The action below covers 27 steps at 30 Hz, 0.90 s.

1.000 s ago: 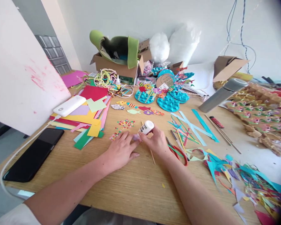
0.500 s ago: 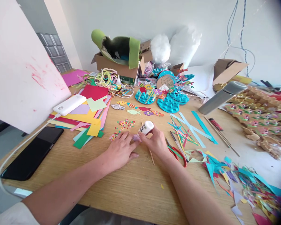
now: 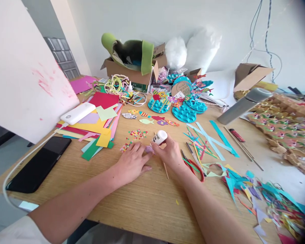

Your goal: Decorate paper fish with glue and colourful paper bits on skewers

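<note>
In my right hand point(image 3: 169, 152) is a small white glue bottle point(image 3: 160, 136), tipped over with its base up and its lower end toward the table. My fingers are closed around it. Under its lower end lies a small purple paper cutout point(image 3: 149, 149), partly covered by my fingers. My left hand point(image 3: 134, 157) rests palm down with its fingers stretched out, the fingertips at the cutout's edge. Just beyond that hand are tiny coloured paper bits point(image 3: 136, 134). Farther back, several decorated paper fish point(image 3: 146, 121) lie in rows.
Coloured paper sheets point(image 3: 105, 101), a white power bank point(image 3: 78, 113) and a black phone point(image 3: 39, 164) lie left. Red-handled scissors point(image 3: 199, 173), paper strips point(image 3: 205, 135) and scraps point(image 3: 277, 203) lie right. A grey flask point(image 3: 244, 106) leans in view. Turquoise bases point(image 3: 184, 114) stand behind.
The whole view has shifted slightly, so things sit a little farther right. Slightly more of the purple cutout shows between my hands. Both hands keep nearly the same pose.
</note>
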Each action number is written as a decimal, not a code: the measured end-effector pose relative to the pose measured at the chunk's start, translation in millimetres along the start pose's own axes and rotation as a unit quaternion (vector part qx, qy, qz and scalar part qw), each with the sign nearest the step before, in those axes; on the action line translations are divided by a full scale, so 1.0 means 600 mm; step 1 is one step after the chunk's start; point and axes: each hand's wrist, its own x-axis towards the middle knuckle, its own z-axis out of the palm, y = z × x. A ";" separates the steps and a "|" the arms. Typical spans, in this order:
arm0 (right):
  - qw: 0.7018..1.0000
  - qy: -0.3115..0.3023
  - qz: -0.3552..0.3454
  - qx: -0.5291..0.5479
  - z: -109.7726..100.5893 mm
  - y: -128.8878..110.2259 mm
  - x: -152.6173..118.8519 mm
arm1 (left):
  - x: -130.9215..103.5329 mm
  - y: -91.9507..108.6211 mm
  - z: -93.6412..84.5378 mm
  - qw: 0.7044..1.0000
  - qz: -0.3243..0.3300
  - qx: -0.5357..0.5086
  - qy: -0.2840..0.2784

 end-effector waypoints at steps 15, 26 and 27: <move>0.999 -0.024 0.008 0.019 0.005 0.000 0.003 | -0.001 0.001 0.000 1.000 -0.006 0.009 0.000; 1.000 -0.005 0.022 0.003 0.000 -0.004 0.008 | -0.001 0.002 -0.002 1.000 -0.003 0.004 0.002; 1.000 0.000 0.021 -0.002 -0.002 -0.004 0.008 | -0.001 0.002 -0.001 1.000 -0.002 0.005 0.003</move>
